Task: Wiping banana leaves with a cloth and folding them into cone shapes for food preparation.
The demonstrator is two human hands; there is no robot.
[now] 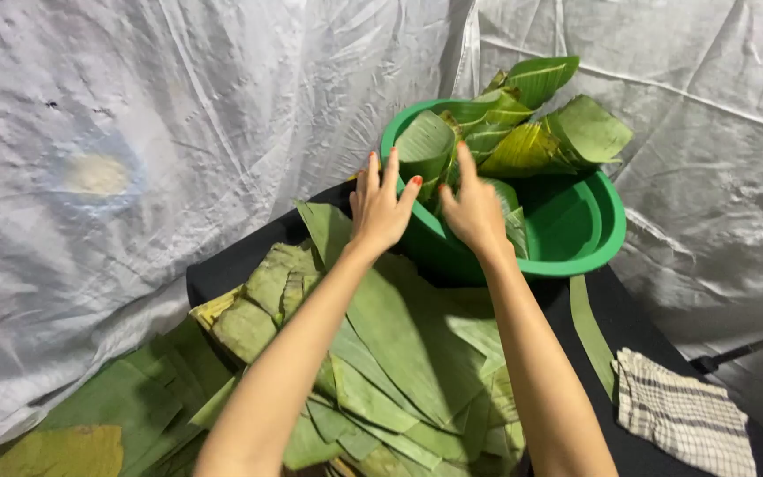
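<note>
Both my arms reach forward to a green plastic basin (593,243) that holds several folded banana leaves (523,132). My left hand (380,205) is at the basin's near-left rim, fingers spread, touching a rolled leaf (426,146). My right hand (472,208) is inside the near part of the basin, fingers on the leaves; I cannot see whether it grips one. Under my arms a pile of flat cut banana leaves (399,353) covers a black table (222,265).
A checked cloth (682,411) lies at the table's right front. More leaves (125,415) lie lower left, off the table. A white tarpaulin (178,115) hangs behind and around. A dark rod (744,353) sticks out at the right.
</note>
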